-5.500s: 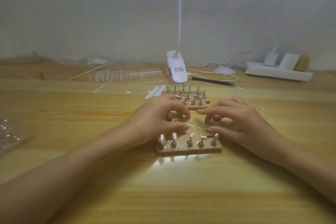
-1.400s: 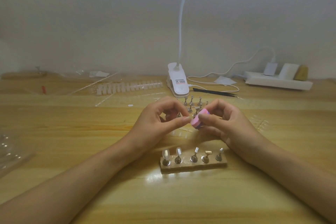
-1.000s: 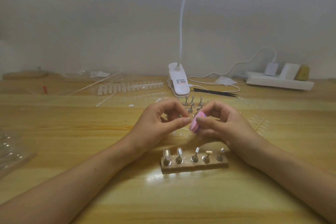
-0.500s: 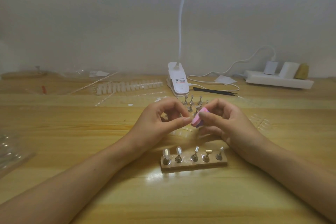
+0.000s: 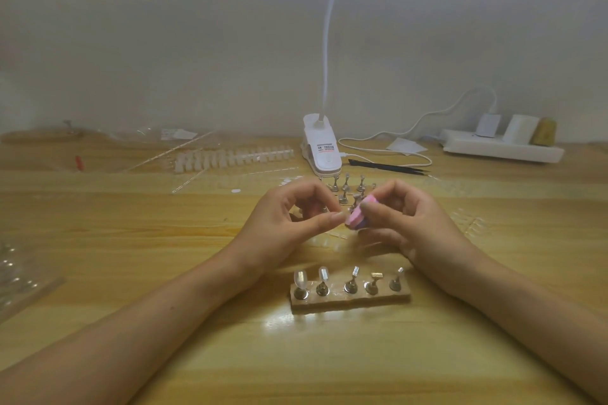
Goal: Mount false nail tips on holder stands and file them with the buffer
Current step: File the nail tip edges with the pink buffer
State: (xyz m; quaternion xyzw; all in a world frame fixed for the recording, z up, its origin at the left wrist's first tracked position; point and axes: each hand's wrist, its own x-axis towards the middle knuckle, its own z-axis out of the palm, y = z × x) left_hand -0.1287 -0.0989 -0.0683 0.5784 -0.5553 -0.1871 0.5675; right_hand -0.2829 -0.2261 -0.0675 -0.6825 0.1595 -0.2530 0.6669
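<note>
My right hand (image 5: pixel 411 223) grips a small pink buffer block (image 5: pixel 357 218) above the table. My left hand (image 5: pixel 289 223) pinches something tiny between thumb and forefinger right against the buffer; it looks like a clear nail tip, too small to make out. In front of my hands lies a wooden base (image 5: pixel 350 301) with several metal holder stands; the two leftmost stands (image 5: pixel 311 283) carry clear nail tips. A second group of holder stands (image 5: pixel 348 189) is behind my hands, partly hidden.
A white clip lamp (image 5: pixel 320 148) stands at the back centre, its cable running to a power strip (image 5: pixel 500 146) at the right. Black tweezers (image 5: pixel 388 168) lie by the lamp. A row of clear nail tips (image 5: pixel 230 158) and plastic packaging (image 5: pixel 19 276) lie to the left.
My hands rose from the table holding the buffer and the tip above the wooden base. Over the last second the buffer shifts slightly back and forth against my left fingertips.
</note>
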